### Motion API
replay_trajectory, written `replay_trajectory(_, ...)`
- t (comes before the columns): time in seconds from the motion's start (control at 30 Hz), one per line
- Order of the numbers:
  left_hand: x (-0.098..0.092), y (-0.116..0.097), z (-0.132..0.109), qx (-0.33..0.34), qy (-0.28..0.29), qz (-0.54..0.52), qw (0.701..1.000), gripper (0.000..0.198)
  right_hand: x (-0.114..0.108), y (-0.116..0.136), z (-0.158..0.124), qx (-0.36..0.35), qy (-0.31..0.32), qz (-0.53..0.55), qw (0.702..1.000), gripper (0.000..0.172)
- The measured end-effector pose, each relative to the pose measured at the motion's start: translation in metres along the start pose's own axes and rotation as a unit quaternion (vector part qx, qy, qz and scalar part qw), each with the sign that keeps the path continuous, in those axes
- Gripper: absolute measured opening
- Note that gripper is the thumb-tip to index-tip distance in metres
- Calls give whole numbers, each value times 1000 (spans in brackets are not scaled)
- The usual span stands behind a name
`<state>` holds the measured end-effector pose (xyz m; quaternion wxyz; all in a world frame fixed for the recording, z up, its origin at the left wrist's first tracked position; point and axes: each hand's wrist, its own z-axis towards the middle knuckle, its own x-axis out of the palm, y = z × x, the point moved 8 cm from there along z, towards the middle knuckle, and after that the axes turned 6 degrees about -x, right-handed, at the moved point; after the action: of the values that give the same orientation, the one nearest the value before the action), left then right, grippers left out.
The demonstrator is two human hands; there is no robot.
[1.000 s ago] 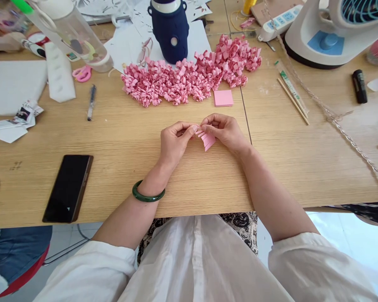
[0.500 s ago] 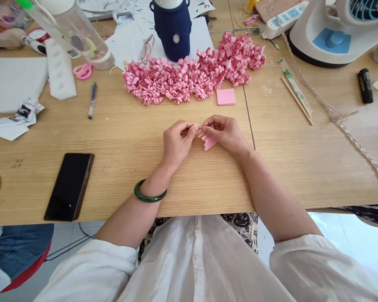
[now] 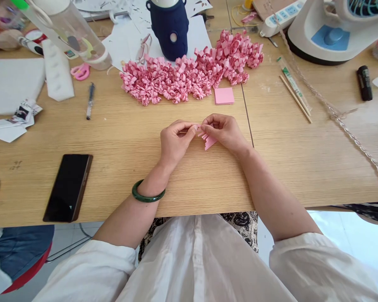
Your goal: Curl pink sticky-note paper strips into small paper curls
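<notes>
Both of my hands meet over the middle of the wooden table [image 3: 113, 138]. My right hand [image 3: 227, 132] holds a small pink paper piece cut into a fringe [image 3: 208, 141], whose strips poke out below the fingers. My left hand [image 3: 174, 140], with a green bangle [image 3: 148, 196] on its wrist, pinches one of the strips at its tip between thumb and forefinger. Just beyond lie a small stack of pink paper squares [image 3: 224, 95] and a long heap of curled pink paper pieces [image 3: 189, 73].
A black phone [image 3: 68, 187] lies near the front left edge. A pen [image 3: 90, 100], pink scissors [image 3: 80, 71], a clear bottle [image 3: 69, 33] and white sheets sit at the left. A navy flask [image 3: 170, 27] stands behind the heap. Chopsticks [image 3: 294, 97], a fan [image 3: 337, 29] and a black lighter [image 3: 364, 82] lie at right.
My hands have stayed together on the fringed paper, with only small finger movements. The view has shifted slightly.
</notes>
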<state>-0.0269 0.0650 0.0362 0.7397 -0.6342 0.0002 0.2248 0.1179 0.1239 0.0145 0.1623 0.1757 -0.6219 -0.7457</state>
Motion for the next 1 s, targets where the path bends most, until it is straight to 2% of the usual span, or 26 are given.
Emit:
replay_trajectory(0.33, -2, -1, 0, 23, -22, 55, 998, 10, 7, 6, -2, -21, 6, 3, 1000, 14)
replay_trajectory(0.57, -5, -10, -4, 83, -53, 94, 991, 11, 8, 9, -6, -50, -41, -43, 997, 11)
replay_trajectory(0.73, -5, -12, -7, 86, -74, 131, 985, 12, 10, 14, -9, -62, -59, -60, 995, 8)
replay_trajectory(0.87, -4, -14, -9, 93, -87, 124, 984, 12, 9, 18, -10, -100, -90, -120, 984, 5)
replay_trajectory(1.0, 0, -15, -11, 110, -67, 118, 985, 12, 8, 22, -11, -135, -113, -192, 965, 7)
